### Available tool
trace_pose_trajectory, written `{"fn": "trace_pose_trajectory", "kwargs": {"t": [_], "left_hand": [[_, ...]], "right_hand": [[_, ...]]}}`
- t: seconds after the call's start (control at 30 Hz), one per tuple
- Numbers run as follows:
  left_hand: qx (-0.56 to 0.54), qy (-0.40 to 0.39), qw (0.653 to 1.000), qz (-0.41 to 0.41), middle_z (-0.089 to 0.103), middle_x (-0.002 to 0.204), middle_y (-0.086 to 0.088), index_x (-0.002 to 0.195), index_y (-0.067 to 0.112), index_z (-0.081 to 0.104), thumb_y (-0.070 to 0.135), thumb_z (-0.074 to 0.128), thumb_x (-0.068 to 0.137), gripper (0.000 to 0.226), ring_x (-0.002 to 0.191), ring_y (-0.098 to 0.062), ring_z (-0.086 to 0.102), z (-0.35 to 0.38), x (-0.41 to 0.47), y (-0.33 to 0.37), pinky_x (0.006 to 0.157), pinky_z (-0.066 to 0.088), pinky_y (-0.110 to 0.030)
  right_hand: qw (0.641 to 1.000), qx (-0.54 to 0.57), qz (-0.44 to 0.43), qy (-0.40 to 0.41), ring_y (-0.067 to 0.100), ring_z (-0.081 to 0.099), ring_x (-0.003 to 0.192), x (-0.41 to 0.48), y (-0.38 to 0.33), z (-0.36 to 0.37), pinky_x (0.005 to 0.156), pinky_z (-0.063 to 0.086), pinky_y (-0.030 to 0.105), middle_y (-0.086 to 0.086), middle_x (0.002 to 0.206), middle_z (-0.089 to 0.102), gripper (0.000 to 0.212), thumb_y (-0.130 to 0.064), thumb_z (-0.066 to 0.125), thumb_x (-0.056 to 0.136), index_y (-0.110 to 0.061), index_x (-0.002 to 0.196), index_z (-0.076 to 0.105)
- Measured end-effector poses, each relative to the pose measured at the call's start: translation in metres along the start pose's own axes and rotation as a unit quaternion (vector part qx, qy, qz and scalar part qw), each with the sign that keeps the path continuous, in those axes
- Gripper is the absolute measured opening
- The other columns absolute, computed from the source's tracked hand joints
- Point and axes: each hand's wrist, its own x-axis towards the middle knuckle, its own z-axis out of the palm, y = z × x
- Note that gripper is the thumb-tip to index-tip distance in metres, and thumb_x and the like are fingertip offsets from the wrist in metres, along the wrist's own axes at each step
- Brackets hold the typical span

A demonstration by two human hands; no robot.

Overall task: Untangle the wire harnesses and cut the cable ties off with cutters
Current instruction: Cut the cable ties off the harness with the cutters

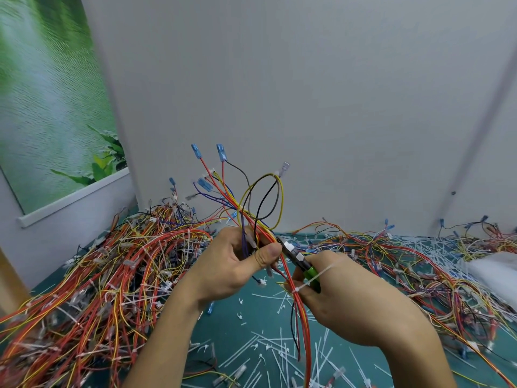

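Two hands up over the teal mat [246, 312], mid-job. Left hand [235, 264] grips the wire harness [260, 229] in a fist, thumb pressed across the bundle, wires fanning upward out of it to blue terminals [195, 151]. Right hand [352, 298] is wrapped round the green handles of the cutters [296, 256], whose nose points up-left into the bundle just beside the left thumb. Can't tell if the blades are biting on anything, too small and partly hidden.

One white cable tie [296, 289] is still cinched round the red and orange wires just below the cutters, by the right fingers, its tail sticking out to the right across that hand. The rest of the harness hangs down between the forearms.

Handling, my read: light and floppy, thin insulated wires that spring apart and snag on each other, and the terminals catch easily. Best held tight on the bundle close to a tie, as the left hand does now, so the tie stands proud and the blade takes plastic and not insulation. The tie is stiff nylon and likely to flick off when snipped.

Lots more harnesses [126, 275] are heaped on the left, another tangle [419, 264] on the right, and many cut ties [268, 345] litter the mat, so the task looks well under way but far from finished
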Motion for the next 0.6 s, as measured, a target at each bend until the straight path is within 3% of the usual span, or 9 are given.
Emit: {"fn": "trace_pose_trajectory", "kwargs": {"t": [0.13,0.37,0.5,0.6], "left_hand": [[-0.007,0.001,1.0,0.002,0.072,0.074,0.001,0.077,0.007,0.07,0.03,0.063,0.093,0.028,0.073,-0.013,0.071,-0.0003,0.0007,0.0015,0.074,0.053,-0.021],[-0.001,-0.002,1.0,0.007,0.072,0.075,-0.003,0.078,0.005,0.07,0.031,0.063,0.094,0.032,0.074,-0.016,0.071,-0.0009,0.0002,0.0028,0.075,0.055,-0.026],[-0.002,0.007,1.0,0.002,0.072,0.074,0.001,0.077,0.008,0.07,0.033,0.064,0.092,0.031,0.074,-0.013,0.07,-0.0014,0.0,0.0024,0.075,0.053,-0.021],[-0.004,0.005,1.0,0.004,0.072,0.075,0.0,0.077,0.008,0.07,0.037,0.064,0.093,0.034,0.075,-0.014,0.07,-0.002,-0.0007,0.0026,0.075,0.053,-0.022]], "right_hand": [[1.0,0.001,0.004,0.009,0.018,0.065,0.075,0.0008,0.0008,0.0003,0.066,0.052,0.033,-0.006,0.087,0.063,0.012,-0.044,0.056,0.101,-0.033,0.095,0.059],[1.0,-0.004,0.002,0.006,0.014,0.058,0.065,-0.0005,0.0013,-0.0014,0.054,0.042,0.024,-0.008,0.081,0.061,0.018,-0.04,0.056,0.101,-0.037,0.083,0.053],[1.0,0.002,-0.011,0.012,0.018,0.064,0.076,-0.0015,0.001,-0.0018,0.066,0.052,0.033,-0.006,0.088,0.063,0.013,-0.04,0.054,0.101,-0.031,0.097,0.062],[1.0,0.003,-0.018,0.005,0.014,0.06,0.07,-0.0037,0.002,-0.0033,0.06,0.049,0.027,-0.007,0.087,0.061,0.013,-0.04,0.053,0.1,-0.03,0.1,0.062]]}}
